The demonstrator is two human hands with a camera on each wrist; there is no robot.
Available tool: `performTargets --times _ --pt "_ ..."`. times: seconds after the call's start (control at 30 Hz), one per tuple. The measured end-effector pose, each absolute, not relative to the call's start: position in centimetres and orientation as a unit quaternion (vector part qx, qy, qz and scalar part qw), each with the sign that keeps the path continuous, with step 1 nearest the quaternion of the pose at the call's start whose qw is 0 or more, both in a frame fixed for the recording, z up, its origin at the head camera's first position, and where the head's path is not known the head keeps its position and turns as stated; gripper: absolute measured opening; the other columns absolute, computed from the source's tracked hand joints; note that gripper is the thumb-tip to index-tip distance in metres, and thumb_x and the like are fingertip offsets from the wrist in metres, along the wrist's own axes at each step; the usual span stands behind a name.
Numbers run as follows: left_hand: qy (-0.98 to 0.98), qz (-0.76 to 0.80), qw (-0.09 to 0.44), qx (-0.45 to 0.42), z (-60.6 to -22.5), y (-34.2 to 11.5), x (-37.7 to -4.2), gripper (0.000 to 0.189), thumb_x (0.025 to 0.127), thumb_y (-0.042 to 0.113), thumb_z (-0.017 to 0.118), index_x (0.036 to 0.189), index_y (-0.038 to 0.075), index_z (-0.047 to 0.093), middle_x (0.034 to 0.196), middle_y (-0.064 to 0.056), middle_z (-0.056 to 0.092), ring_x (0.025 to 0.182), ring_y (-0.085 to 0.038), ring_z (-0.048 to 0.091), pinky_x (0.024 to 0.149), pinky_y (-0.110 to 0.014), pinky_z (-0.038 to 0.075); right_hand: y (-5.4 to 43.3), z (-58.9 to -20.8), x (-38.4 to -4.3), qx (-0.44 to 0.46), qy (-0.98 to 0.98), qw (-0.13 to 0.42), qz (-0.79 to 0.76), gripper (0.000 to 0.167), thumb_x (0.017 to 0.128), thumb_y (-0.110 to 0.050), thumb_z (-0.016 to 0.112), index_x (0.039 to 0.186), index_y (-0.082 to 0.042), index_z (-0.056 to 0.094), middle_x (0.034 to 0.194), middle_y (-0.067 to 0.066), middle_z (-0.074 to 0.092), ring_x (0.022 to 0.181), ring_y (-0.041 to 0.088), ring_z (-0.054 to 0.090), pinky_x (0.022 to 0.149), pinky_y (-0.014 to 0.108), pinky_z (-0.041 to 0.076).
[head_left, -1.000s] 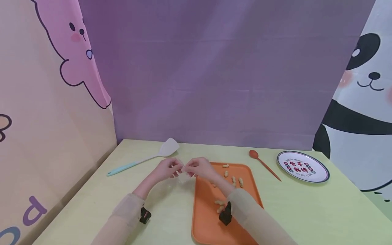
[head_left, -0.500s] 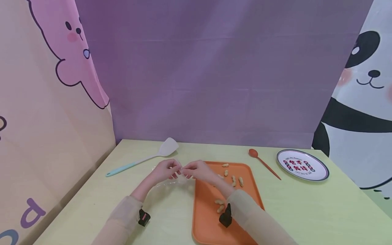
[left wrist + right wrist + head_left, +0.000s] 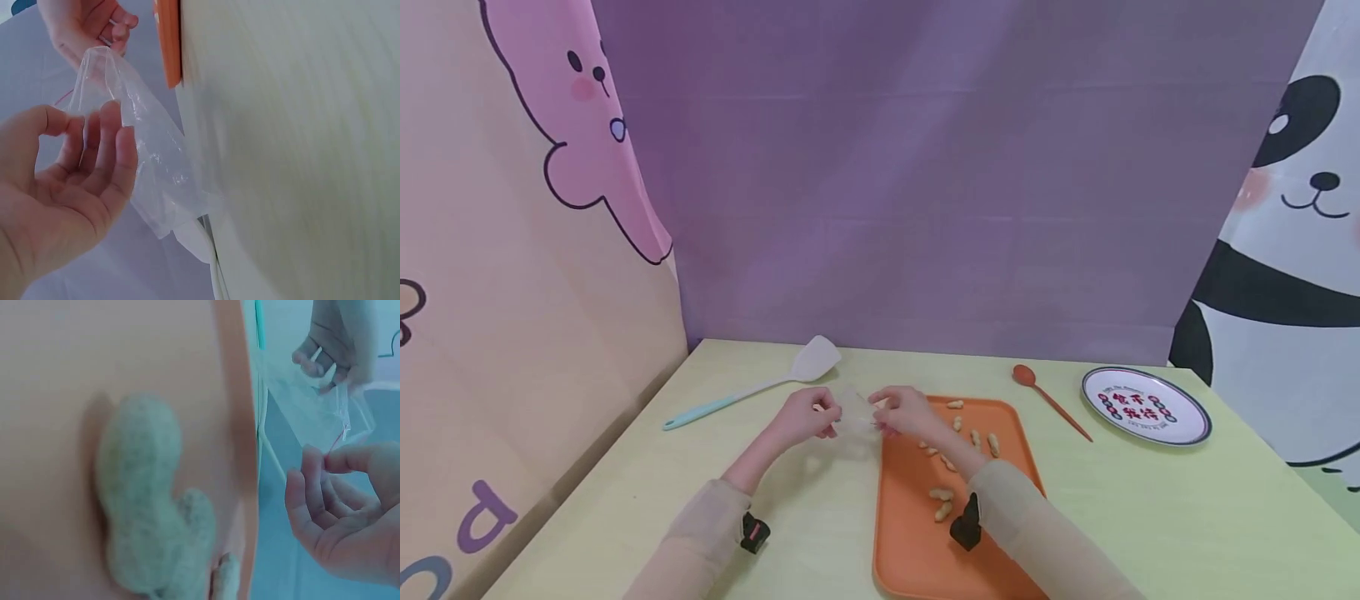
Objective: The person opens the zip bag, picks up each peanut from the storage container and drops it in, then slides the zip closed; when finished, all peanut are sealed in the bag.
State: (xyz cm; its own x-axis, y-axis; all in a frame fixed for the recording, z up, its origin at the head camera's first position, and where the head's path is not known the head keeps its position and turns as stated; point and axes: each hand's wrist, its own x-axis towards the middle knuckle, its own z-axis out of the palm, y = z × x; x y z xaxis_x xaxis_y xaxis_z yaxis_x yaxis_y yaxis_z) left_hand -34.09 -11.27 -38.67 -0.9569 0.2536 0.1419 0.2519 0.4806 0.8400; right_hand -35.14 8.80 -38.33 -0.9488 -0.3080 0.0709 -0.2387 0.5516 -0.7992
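Between both hands, in the head view, hangs a clear plastic zip bag (image 3: 854,413), raised over the table beside the orange tray (image 3: 917,550). My left hand (image 3: 803,415) pinches one side of its top between thumb and forefinger. The opposite side is pinched by my right hand (image 3: 912,414), above the tray's far left corner. A thin red line runs along the mouth of the bag (image 3: 306,409) in the right wrist view. The left wrist view shows the bag (image 3: 159,169) drooping, with nothing visible inside. Several unshelled peanuts (image 3: 942,494) lie on the tray.
A spatula (image 3: 737,397) with a pale blue handle lies behind my left hand. To the right of the tray are a red-brown spoon (image 3: 1024,376) and a white plate (image 3: 1142,387) with a dark rim. A purple curtain (image 3: 925,192) closes off the table's far side.
My hands, close together before, are now farther apart, the right one having moved right. The bag's top is stretched between them.
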Motion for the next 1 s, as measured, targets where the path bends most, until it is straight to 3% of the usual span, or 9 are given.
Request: performTargets --times 0.13,0.27,0.37,0.5,0.63,0.73,0.8,0.93,1.0 --pt "0.854 0.506 -0.009 0.12 -38.4 -10.8 -34.2 0.01 0.083 0.007 0.058 0.074 0.003 0.056 0.083 -0.022 0.066 0.054 -0.018 0.066 0.054 -0.028 0.056 8.3 -37.8 -34.8 -0.161 0.885 0.038 -0.435 0.02 0.091 -0.016 0.061 0.104 -0.003 0.069 0.073 0.009 0.068 0.065 0.032 0.066 0.063 0.039 0.057" --pt "0.845 0.524 -0.016 0.111 -38.1 -10.6 -34.2 0.009 0.082 0.007 0.059 0.079 0.002 0.052 0.077 -0.015 0.06 0.048 -0.015 0.063 0.049 -0.03 0.055 8.1 -37.2 -34.4 -0.176 0.885 0.038 -0.43 0.019 0.087 -0.024 0.067 0.091 -0.006 0.071 0.076 0.014 0.069 0.067 0.035 0.065 0.064 0.044 0.056" --pt "0.854 0.508 -0.028 0.11 -37.8 -10.7 -34.1 0.011 0.083 0.008 0.059 0.081 0.004 0.049 0.071 -0.007 0.054 0.044 -0.013 0.06 0.047 -0.029 0.054 8.3 -36.9 -34.2 -0.18 0.887 0.049 -0.423 0.018 0.086 -0.023 0.068 0.087 -0.006 0.072 0.08 0.018 0.07 0.064 0.032 0.066 0.062 0.043 0.056" --pt "0.884 0.447 -0.051 0.122 -37.5 -11.2 -33.9 0.012 0.083 0.01 0.059 0.08 0.006 0.048 0.066 -0.004 0.052 0.044 -0.01 0.055 0.047 -0.024 0.05 8.7 -36.7 -34.2 -0.172 0.882 0.082 -0.431 0.016 0.086 -0.017 0.067 0.093 -0.004 0.07 0.085 0.02 0.069 0.06 0.024 0.066 0.06 0.039 0.057" --pt "0.892 0.404 -0.08 0.189 -37.5 -11.6 -33.9 0.01 0.08 0.004 0.06 0.088 0.004 0.053 0.081 -0.008 0.059 0.063 -0.015 0.056 0.056 -0.024 0.046 9.0 -36.5 -34.4 -0.156 0.877 0.091 -0.446 0.015 0.086 -0.015 0.068 0.095 -0.003 0.067 0.086 0.021 0.069 0.06 0.023 0.067 0.059 0.039 0.057" --pt "0.872 0.406 -0.07 0.264 -37.9 -11.8 -34.0 0.028 0.082 -0.003 0.056 0.109 0.001 0.054 0.109 -0.014 0.06 0.091 -0.026 0.061 0.073 -0.03 0.052 9.1 -36.5 -34.5 -0.144 0.882 0.076 -0.442 0.015 0.085 -0.019 0.069 0.092 -0.006 0.07 0.083 0.02 0.068 0.058 0.024 0.065 0.057 0.038 0.057" --pt "0.857 0.414 -0.048 0.303 -38.3 -11.9 -34.1 0.037 0.085 -0.006 0.053 0.122 0.001 0.051 0.124 -0.016 0.056 0.11 -0.034 0.056 0.085 -0.037 0.052 9.1 -36.6 -34.6 -0.14 0.887 0.068 -0.435 0.017 0.086 -0.022 0.069 0.093 -0.007 0.072 0.081 0.019 0.068 0.056 0.024 0.064 0.057 0.036 0.057" --pt "0.844 0.435 -0.005 0.315 -38.8 -11.8 -34.0 0.045 0.091 0.006 0.057 0.135 0.005 0.045 0.138 -0.014 0.048 0.127 -0.037 0.045 0.098 -0.045 0.046 8.9 -36.7 -34.5 -0.143 0.886 0.064 -0.435 0.022 0.086 -0.023 0.068 0.098 -0.005 0.073 0.078 0.017 0.068 0.056 0.024 0.064 0.058 0.035 0.057" --pt "0.842 0.444 0.01 0.307 -39.1 -11.7 -33.9 0.055 0.089 0.016 0.064 0.139 0.007 0.041 0.142 -0.013 0.044 0.13 -0.037 0.041 0.101 -0.048 0.043 8.8 -36.7 -34.4 -0.149 0.882 0.063 -0.442 0.022 0.087 -0.021 0.067 0.099 -0.004 0.073 0.078 0.014 0.069 0.057 0.022 0.065 0.059 0.037 0.057"
